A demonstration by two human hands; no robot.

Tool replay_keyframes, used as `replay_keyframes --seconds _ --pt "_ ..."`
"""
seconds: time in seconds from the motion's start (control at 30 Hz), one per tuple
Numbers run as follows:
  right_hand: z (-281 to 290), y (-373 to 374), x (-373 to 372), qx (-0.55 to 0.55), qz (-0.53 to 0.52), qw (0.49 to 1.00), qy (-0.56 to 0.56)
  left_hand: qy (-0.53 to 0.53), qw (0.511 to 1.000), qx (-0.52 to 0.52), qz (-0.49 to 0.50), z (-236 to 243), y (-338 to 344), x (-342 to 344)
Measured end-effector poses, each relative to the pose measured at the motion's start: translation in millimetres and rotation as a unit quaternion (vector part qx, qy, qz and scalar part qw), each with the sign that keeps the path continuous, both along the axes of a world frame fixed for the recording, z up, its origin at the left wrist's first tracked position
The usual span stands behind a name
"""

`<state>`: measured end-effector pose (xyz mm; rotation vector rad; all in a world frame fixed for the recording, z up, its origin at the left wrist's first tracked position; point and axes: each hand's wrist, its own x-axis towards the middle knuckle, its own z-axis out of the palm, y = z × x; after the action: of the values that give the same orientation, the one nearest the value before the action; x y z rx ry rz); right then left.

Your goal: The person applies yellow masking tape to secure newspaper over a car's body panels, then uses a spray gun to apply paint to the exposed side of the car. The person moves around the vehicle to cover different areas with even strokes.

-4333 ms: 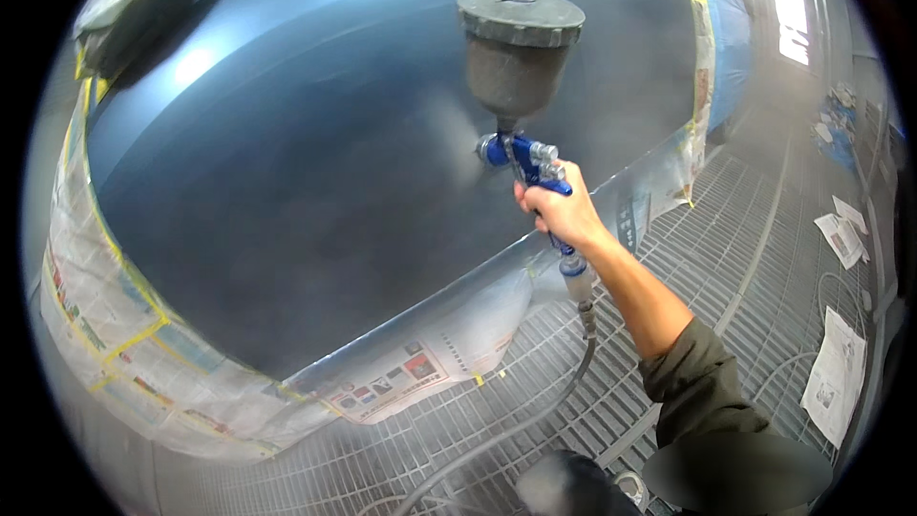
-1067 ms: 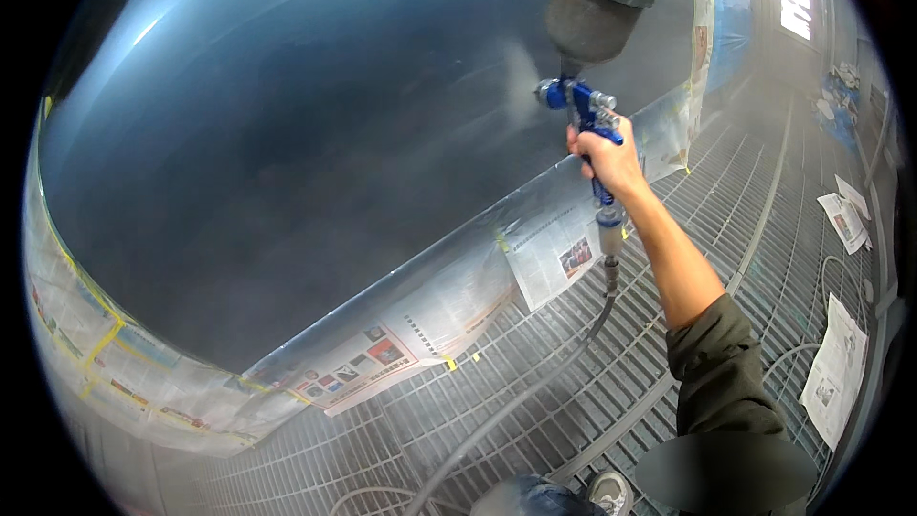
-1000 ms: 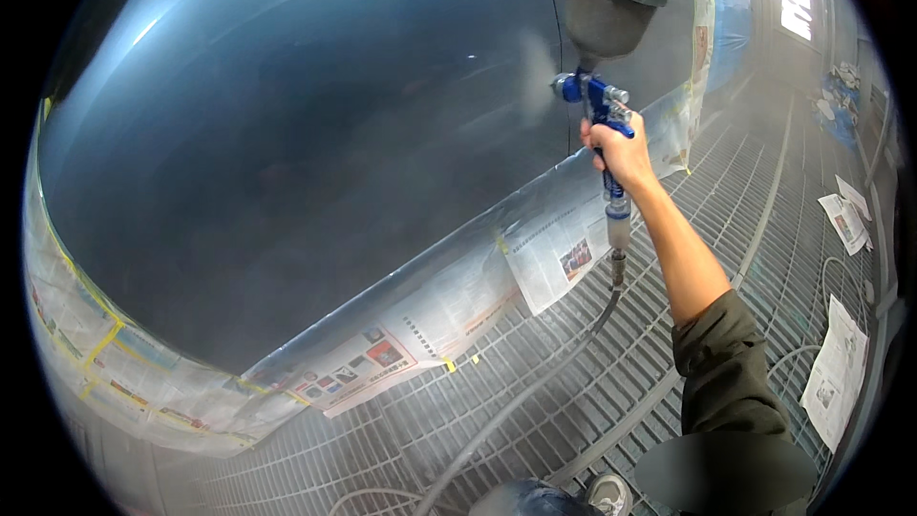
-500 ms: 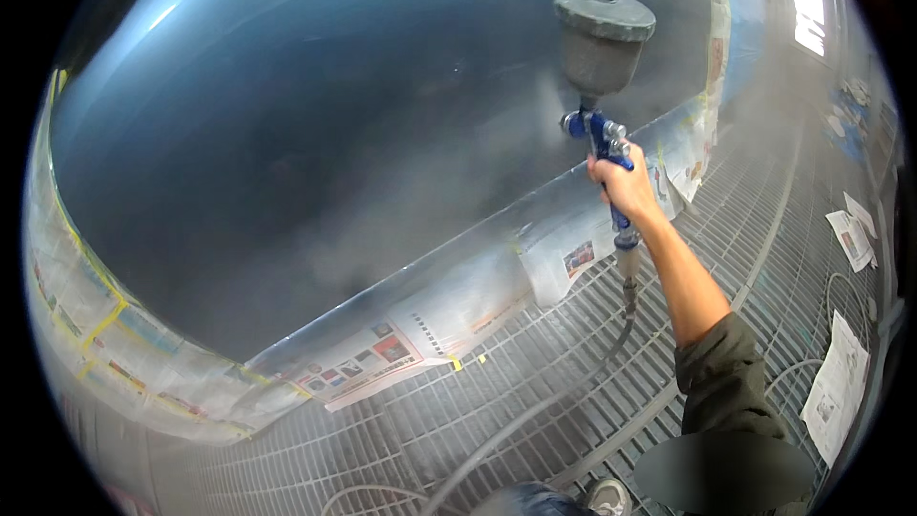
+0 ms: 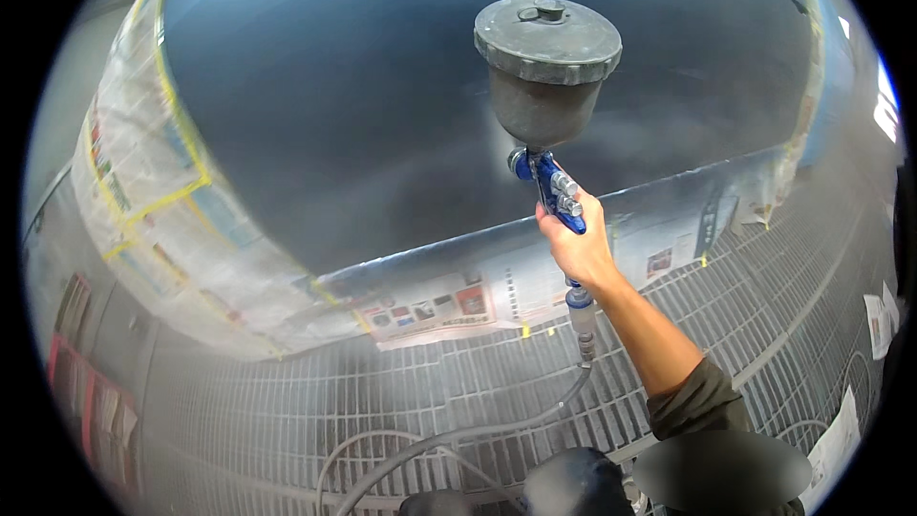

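Note:
My right hand (image 5: 581, 244) is wrapped round the grip of a blue spray gun (image 5: 546, 115), which has a grey, lidded paint cup upright on top. Its nozzle faces a large, glossy dark blue-grey panel (image 5: 382, 143), apart from the surface, with pale mist hanging between them. Newspaper masking (image 5: 444, 311) edges the panel along the bottom and left side, held by yellow tape (image 5: 177, 193). From the bottom of the grip, a grey air hose (image 5: 458, 435) curves down and leftward. My left hand does not show.
Metal floor grating (image 5: 287, 401) spreads under the panel, crossed by loops of hose. My knees (image 5: 578, 483) show at the lower edge. Loose newspaper sheets (image 5: 877, 325) lie at the right. Red-framed things (image 5: 76, 382) stand at the far left.
The view has shifted left. The gun and my right hand now appear larger and farther left in the picture, near the panel's lower middle. The grip on the gun is unchanged.

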<state>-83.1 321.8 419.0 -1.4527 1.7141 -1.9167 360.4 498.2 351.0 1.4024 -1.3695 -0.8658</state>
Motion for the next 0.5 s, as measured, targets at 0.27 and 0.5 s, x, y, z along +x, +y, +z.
replay_keyframes --seconds 0.27,0.5 --pt "-5 -66 126 -0.042 0.104 0.994 0.017 -0.015 0.992 0.021 0.126 -10 18 77" --pt "-4 -112 238 -0.064 0.166 0.983 0.051 0.043 0.976 -0.009 0.213 -21 35 119"
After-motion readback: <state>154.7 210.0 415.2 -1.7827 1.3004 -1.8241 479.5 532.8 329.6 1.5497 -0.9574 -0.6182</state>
